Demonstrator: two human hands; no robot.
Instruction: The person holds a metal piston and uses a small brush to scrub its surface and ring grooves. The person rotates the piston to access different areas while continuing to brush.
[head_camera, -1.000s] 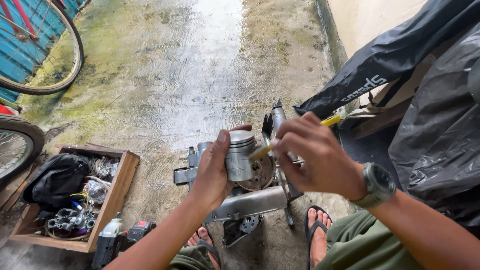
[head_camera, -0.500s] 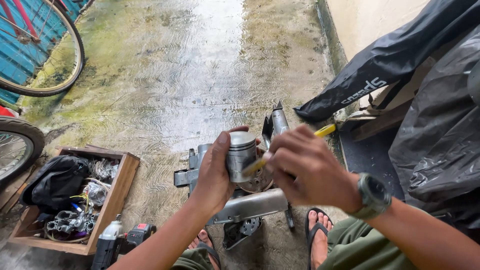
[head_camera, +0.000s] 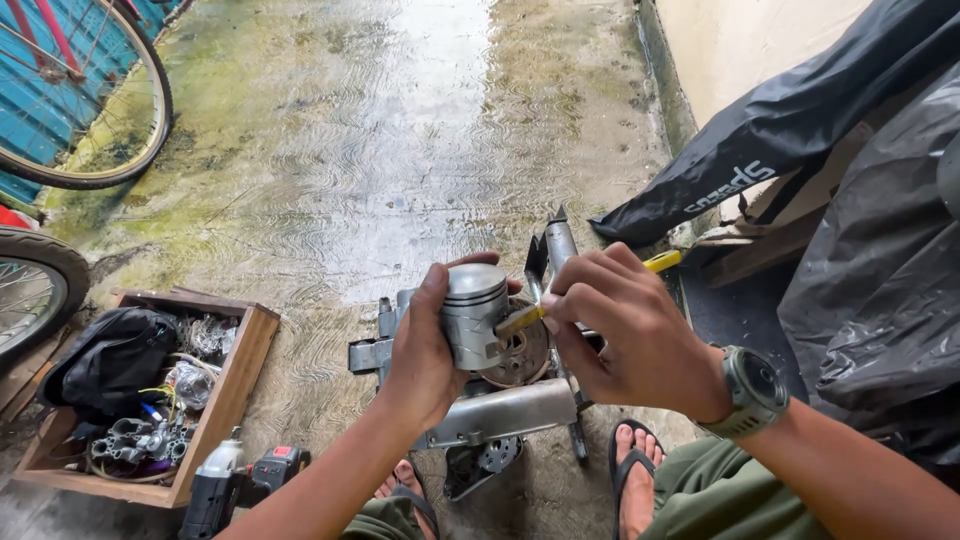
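My left hand (head_camera: 420, 350) grips a grey metal piston (head_camera: 472, 312) upright in front of me, thumb on its near side. My right hand (head_camera: 630, 335), with a grey watch (head_camera: 752, 390) on its wrist, holds a thin yellow-handled tool (head_camera: 662, 262). The tool's tip touches the piston's side near its pin hole. Below both hands, metal engine parts (head_camera: 500, 410) lie on the wet concrete.
A wooden box (head_camera: 235, 375) of small parts and a black bag sits at lower left, a cordless drill (head_camera: 250, 478) beside it. Bicycle wheels (head_camera: 85, 120) stand at the left. Black plastic covers (head_camera: 860, 220) fill the right. My sandalled feet (head_camera: 632, 480) rest below.
My right hand has slid slightly lower and closer to the piston, bringing the tool's tip against its side. The left hand keeps the piston nearly still.
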